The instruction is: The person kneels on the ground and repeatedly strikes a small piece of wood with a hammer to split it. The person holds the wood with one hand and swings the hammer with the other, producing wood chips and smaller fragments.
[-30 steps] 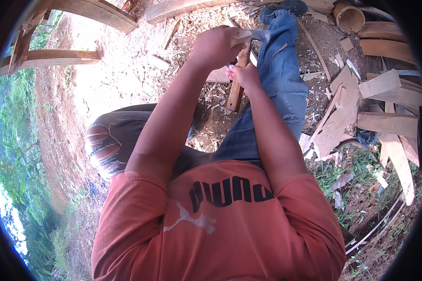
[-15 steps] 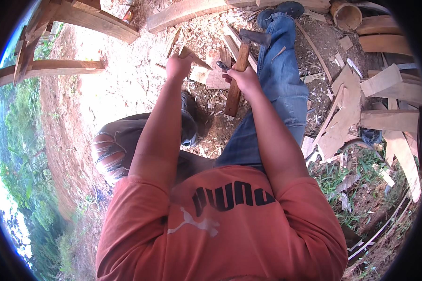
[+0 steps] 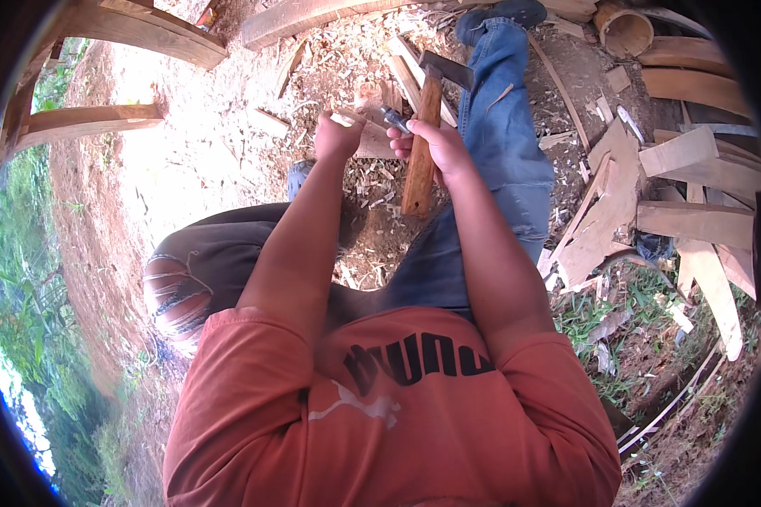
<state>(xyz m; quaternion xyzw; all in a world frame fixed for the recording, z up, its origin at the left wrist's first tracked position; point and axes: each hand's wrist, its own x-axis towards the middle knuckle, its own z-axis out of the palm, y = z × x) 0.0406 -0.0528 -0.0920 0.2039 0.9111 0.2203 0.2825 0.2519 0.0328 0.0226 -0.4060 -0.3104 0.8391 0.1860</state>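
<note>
My left hand (image 3: 340,139) is closed around a small pale piece of wood (image 3: 342,119), seen mostly end-on. Beside it, my right hand (image 3: 441,148) grips a hatchet (image 3: 421,173) by its wooden handle, with the dark metal head (image 3: 446,69) pointing away from me. The same hand also has a small dark cylindrical object (image 3: 395,118) at its fingertips; its kind is unclear. Just beyond both hands, a wooden block (image 3: 380,145) lies on the chip-covered ground, partly hidden by them.
My legs in jeans (image 3: 503,152) frame the work spot. Wood offcuts (image 3: 604,207) and curved boards (image 3: 693,89) are heaped on the right, near a hollow wooden cylinder (image 3: 624,29). Wooden beams (image 3: 93,122) stand at the left, and a long curved timber (image 3: 313,19) lies at the back.
My left hand has turned the wood piece, so its long tapered side no longer shows, and has come nearer my right hand. The hatchet has shifted slightly with my right hand.
</note>
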